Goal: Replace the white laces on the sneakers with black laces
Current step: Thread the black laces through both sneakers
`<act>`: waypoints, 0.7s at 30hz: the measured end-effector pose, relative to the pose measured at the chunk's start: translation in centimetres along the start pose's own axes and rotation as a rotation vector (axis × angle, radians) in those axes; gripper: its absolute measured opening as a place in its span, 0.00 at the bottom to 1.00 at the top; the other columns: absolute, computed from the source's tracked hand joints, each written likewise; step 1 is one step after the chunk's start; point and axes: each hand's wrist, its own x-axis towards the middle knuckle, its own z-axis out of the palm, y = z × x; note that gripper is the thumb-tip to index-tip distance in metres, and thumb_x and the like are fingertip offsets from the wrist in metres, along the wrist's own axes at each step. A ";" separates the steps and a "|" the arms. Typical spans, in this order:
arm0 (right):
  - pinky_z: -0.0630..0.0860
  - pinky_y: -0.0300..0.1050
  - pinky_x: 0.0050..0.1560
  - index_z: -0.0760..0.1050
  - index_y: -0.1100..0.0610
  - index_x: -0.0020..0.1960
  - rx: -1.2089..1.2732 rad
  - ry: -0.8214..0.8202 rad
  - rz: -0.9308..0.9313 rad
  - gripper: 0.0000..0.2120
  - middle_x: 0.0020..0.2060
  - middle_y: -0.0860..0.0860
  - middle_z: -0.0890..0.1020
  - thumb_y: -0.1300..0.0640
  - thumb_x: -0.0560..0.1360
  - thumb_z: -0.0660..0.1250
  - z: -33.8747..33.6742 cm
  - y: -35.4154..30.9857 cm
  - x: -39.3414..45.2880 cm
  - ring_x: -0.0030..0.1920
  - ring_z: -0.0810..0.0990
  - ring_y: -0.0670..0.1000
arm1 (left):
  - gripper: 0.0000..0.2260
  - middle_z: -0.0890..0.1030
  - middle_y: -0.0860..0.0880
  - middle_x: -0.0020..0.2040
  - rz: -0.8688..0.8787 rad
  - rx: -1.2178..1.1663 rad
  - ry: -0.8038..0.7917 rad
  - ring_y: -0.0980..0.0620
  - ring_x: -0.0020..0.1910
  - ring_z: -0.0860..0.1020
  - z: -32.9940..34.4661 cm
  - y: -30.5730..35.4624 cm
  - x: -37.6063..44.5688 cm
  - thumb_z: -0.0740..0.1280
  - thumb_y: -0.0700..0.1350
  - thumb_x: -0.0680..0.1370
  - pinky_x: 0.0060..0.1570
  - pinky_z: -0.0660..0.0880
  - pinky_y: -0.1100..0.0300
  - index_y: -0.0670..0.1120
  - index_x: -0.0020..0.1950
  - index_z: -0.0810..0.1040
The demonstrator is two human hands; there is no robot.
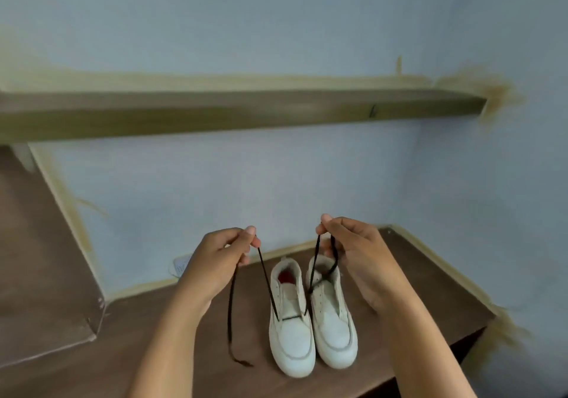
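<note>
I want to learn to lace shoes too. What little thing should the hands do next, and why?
Probably even up the lace. It runs through only the bottom holes of the left shoe, with both ends held up by the left hand and right hand. The left end hangs long, down to the table, so matching the ends likely comes before crossing them.

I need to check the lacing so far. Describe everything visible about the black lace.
The black lace is a thin, dark cord, threaded only through the lowest eyelets of the left sneaker, forming a short bar across it. Both ends rise taut from there. The left hand pinches one side, whose free end hangs down to the brown tabletop. The right hand pinches the other, which loops below the fingers.
</note>
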 end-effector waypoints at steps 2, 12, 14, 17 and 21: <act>0.75 0.43 0.46 0.83 0.57 0.40 0.088 -0.017 -0.035 0.13 0.37 0.52 0.83 0.53 0.79 0.66 0.7 -3.0 -0.4 0.40 0.78 0.50 | 0.14 0.82 0.56 0.36 0.016 -0.066 0.000 0.56 0.40 0.81 -0.7 2.6 -0.3 0.65 0.51 0.80 0.53 0.75 0.59 0.46 0.41 0.84; 0.78 0.44 0.58 0.84 0.61 0.48 0.153 -0.100 -0.341 0.13 0.48 0.55 0.86 0.64 0.80 0.59 2.7 -13.9 -4.7 0.52 0.83 0.54 | 0.10 0.85 0.51 0.52 0.240 -0.307 -0.126 0.56 0.57 0.80 -3.7 14.1 -4.2 0.64 0.45 0.80 0.68 0.69 0.55 0.45 0.52 0.84; 0.77 0.43 0.58 0.84 0.58 0.48 0.081 -0.087 -0.383 0.14 0.47 0.53 0.86 0.67 0.80 0.60 2.8 -14.7 -5.5 0.53 0.83 0.53 | 0.10 0.85 0.52 0.53 0.284 -0.284 -0.113 0.56 0.57 0.80 -3.8 15.5 -4.8 0.63 0.45 0.81 0.68 0.69 0.54 0.46 0.54 0.84; 0.77 0.43 0.58 0.84 0.53 0.49 -0.051 -0.028 -0.441 0.14 0.46 0.51 0.86 0.66 0.80 0.61 2.8 -15.0 -6.2 0.52 0.83 0.51 | 0.11 0.85 0.50 0.53 0.345 -0.321 -0.086 0.54 0.56 0.81 -3.9 17.1 -5.7 0.62 0.45 0.81 0.68 0.70 0.53 0.46 0.55 0.83; 0.77 0.42 0.57 0.83 0.50 0.49 -0.146 0.026 -0.490 0.15 0.45 0.49 0.86 0.66 0.80 0.62 2.4 -15.4 -7.1 0.50 0.83 0.47 | 0.11 0.84 0.51 0.56 0.448 -0.339 -0.069 0.53 0.57 0.81 -4.3 18.4 -6.9 0.62 0.42 0.81 0.68 0.70 0.53 0.45 0.58 0.82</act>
